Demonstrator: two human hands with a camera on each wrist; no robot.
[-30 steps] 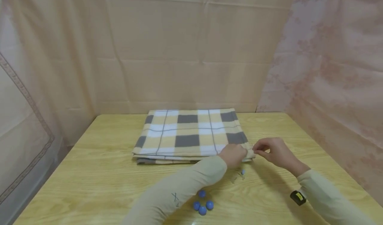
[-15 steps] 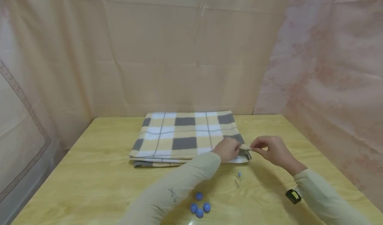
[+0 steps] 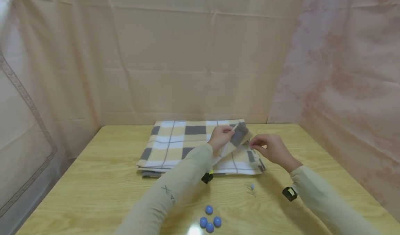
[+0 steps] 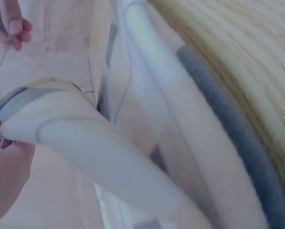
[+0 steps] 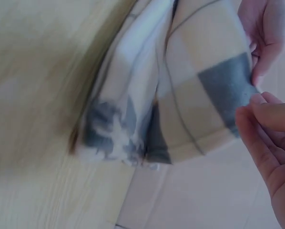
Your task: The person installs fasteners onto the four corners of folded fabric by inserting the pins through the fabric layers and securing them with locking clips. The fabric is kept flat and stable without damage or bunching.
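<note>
Can't make out thin bits (image 3: 251, 193) by tiny blue piece (image 3: 252, 186), too small. Lose part of plaid blanket (image 3: 175, 141) behind left sleeve (image 3: 179, 181), head view. Get blurred blanket corner (image 5: 106, 131) and edge-cropped right hand (image 5: 278, 143), right wrist view; edge-cropped left hand (image 4: 9, 174), left wrist view.

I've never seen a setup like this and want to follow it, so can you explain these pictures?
There's no machine, just a person's left hand and right hand, both bare. The wide picture comes from a camera worn on the head; the other two come from wrist cameras, one per wrist. On the table lie a folded checked cloth, four blue balls, and a small blue thing beside thin bits too small to name. The left hand holds up part of the cloth; the right hand pinches a needle-like piece, seen best from the left wrist.
</note>
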